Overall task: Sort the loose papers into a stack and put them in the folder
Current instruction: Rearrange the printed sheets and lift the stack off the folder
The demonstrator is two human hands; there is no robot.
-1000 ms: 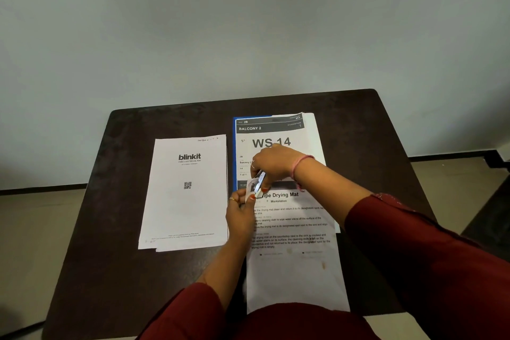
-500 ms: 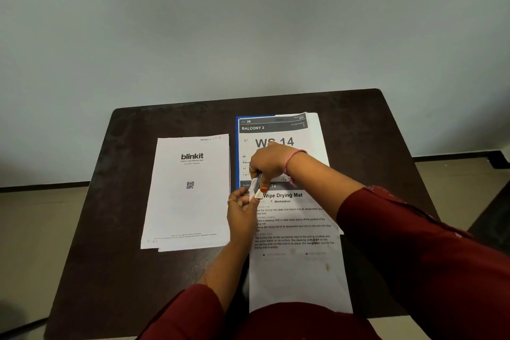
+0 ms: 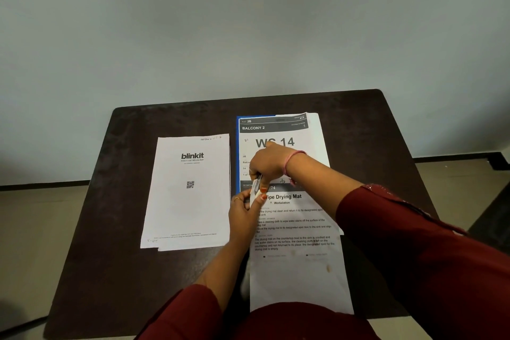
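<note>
Little has moved since half a second ago: both hands keep to the same spot over the sheets, and only the small item between them has tipped slightly. Our right hand, with a pink band at the wrist, pinches a small white and dark clip-like object from above, fingers curled down onto it. Our left hand, ring on one finger, pinches the same object from below. What that object is, we cannot tell.

Under the hands lies the white printed sheet headed "Wipe Drying Mat", its near end reaching past the desk edge toward our body. It overlaps the white sheet marked "WS 14" and "BALCONY 2", which rests on more white paper atop the blue flat folder; only the folder's left edge and top left corner show.

Just left, apart from the folder, sits a second stack of white paper with "blinkit" and a QR code. All rest on the dark brown wooden desk against a pale grey wall.
</note>
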